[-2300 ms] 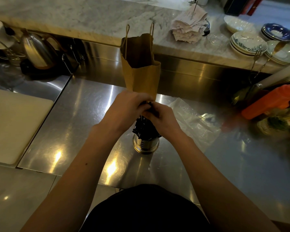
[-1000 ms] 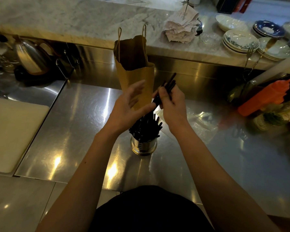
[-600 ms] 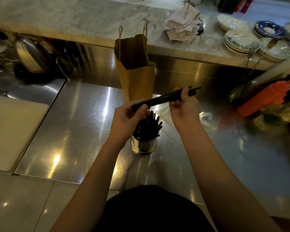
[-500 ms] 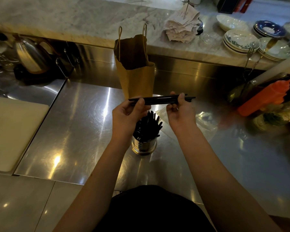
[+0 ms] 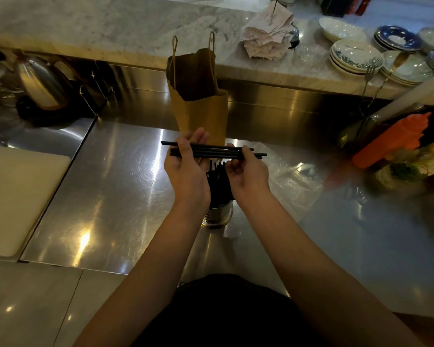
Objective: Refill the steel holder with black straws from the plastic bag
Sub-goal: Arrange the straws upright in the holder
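A small bundle of black straws (image 5: 211, 152) lies level, just above the counter, held at both ends. My left hand (image 5: 186, 171) supports its left part across straight, raised fingers, with the thumb laid over the straws. My right hand (image 5: 247, 172) pinches the right end. Below and between my hands stands the steel holder (image 5: 217, 216), packed with upright black straws (image 5: 218, 182); my wrists hide part of it. The clear plastic bag (image 5: 295, 182) lies flat and crumpled on the steel counter to the right of the holder.
A brown paper bag (image 5: 198, 101) stands open right behind my hands. A white cutting board (image 5: 18, 194) lies at left, a kettle (image 5: 42, 87) at back left. Stacked plates (image 5: 353, 56) sit on the marble ledge; an orange squeeze bottle (image 5: 391, 139) lies at right.
The straw bundle has been drawn out of the holder, tipped from upright to level, and lowered slightly. My left hand's fingers have straightened under it, and both hands sit closer together.
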Demonstrator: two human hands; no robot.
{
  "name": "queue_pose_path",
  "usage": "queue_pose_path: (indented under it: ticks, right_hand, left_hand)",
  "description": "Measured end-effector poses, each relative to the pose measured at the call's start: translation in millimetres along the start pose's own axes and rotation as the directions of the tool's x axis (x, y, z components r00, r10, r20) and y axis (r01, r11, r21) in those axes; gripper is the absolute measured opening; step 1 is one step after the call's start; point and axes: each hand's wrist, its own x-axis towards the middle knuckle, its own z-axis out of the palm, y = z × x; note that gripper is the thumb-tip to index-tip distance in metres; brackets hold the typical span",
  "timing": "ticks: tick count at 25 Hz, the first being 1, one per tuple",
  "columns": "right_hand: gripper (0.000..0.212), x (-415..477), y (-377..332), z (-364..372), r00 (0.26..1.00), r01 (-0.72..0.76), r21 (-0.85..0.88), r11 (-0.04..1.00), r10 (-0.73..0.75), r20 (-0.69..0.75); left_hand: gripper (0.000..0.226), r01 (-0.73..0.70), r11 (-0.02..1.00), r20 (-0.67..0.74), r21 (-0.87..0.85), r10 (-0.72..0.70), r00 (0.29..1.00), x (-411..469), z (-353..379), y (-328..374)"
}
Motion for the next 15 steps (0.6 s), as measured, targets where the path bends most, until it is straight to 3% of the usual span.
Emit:
queue_pose_path:
  ticks: [3,7,11,15]
  right_hand:
    - [0.005,0.7,-6.5,-0.8,1.000,-0.014,-0.032,0.999,0.014,0.008]
    - [0.006,7.6,-23.5,-6.6,0.999,-0.036,0.131,0.991,0.032,0.037]
    - [0.027,11.0,-31.0,-7.9,0.988,-0.066,0.018,0.998,0.063,0.142]
    - [0.032,4.8,-29.0,-5.3,0.969,-0.085,-0.072,0.994,0.100,0.227]
  left_hand:
    - [0.022,-0.105,0.992,0.032,0.065,0.103,0.994,1.7,0.0,5.5]
    - [0.022,-0.234,0.960,0.120,0.151,0.218,0.969,8.2,-4.1,17.3]
    - [0.018,-0.284,0.940,0.242,0.191,0.235,0.941,2.5,0.4,23.9]
    - [0.018,-0.294,0.946,0.277,0.136,0.249,0.928,5.5,5.3,24.8]
